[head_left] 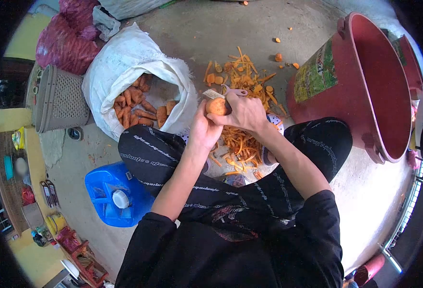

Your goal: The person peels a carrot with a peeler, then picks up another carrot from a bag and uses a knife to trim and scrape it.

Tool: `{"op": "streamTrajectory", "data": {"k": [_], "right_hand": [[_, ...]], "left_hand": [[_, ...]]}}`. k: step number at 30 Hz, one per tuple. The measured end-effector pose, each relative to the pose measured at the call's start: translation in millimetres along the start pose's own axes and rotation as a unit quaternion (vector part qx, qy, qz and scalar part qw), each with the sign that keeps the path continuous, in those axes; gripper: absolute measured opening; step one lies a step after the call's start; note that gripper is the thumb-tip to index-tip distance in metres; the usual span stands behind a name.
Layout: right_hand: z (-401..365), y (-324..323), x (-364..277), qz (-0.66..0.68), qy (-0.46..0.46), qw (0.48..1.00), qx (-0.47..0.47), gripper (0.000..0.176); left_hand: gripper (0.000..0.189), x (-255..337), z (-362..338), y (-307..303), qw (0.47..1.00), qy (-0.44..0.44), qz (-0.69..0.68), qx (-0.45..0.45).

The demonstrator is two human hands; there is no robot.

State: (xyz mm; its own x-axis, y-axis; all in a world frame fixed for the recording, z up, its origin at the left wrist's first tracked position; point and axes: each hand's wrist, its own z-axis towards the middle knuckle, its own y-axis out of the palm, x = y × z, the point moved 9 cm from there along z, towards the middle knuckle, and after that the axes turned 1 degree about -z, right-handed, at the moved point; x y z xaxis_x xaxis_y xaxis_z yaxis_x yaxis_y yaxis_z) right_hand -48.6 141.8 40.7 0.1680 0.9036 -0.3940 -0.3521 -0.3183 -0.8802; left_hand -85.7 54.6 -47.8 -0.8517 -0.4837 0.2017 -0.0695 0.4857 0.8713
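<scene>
My left hand (pixel 205 126) is closed around a thick orange carrot (pixel 216 106), its blunt round end facing up. Against it, my right hand (pixel 248 113) grips a peeler (pixel 240 92) with a pinkish looped handle. The peeler's far end is partly hidden by my fingers and the carrot. Below and beyond both hands, orange carrot peelings (pixel 242 144) and cut pieces cover the floor between my feet. An open white sack (pixel 125 57) of whole carrots (pixel 135 98) stands to the left of my hands.
On the right, a large dark red bin (pixel 317 91) leans toward me. A blue jerrycan (pixel 107 180) sits beside my left knee. Grey perforated baskets (pixel 65 98) and a red mesh sack (pixel 67 45) are at the left. Loose carrot bits (pixel 278 57) dot the concrete floor.
</scene>
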Motion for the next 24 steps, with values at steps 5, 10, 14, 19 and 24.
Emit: {"op": "streamTrajectory", "data": {"k": [5,10,14,19,24], "right_hand": [[-1.4,7.9,-2.3,0.024,0.019,0.999,-0.031,0.067],[-1.7,19.3,-2.4,0.023,0.066,0.995,-0.074,0.07],[-2.4,22.8,-2.8,0.044,0.088,0.989,-0.11,0.07],[-6.8,27.8,-3.1,0.077,0.119,0.985,-0.102,0.067],[-5.7,29.2,-10.7,0.036,0.067,0.985,-0.155,0.063]], "left_hand": [[0.025,3.4,3.2,-11.6,0.999,0.021,0.004,0.041],[0.027,9.2,3.6,-7.3,0.995,0.079,0.016,0.06],[0.028,9.2,4.9,-10.1,0.994,0.089,0.018,0.061],[0.03,11.8,-1.7,1.2,0.984,0.131,0.08,0.093],[0.026,9.4,10.6,-21.7,0.984,0.113,0.093,0.098]]}}
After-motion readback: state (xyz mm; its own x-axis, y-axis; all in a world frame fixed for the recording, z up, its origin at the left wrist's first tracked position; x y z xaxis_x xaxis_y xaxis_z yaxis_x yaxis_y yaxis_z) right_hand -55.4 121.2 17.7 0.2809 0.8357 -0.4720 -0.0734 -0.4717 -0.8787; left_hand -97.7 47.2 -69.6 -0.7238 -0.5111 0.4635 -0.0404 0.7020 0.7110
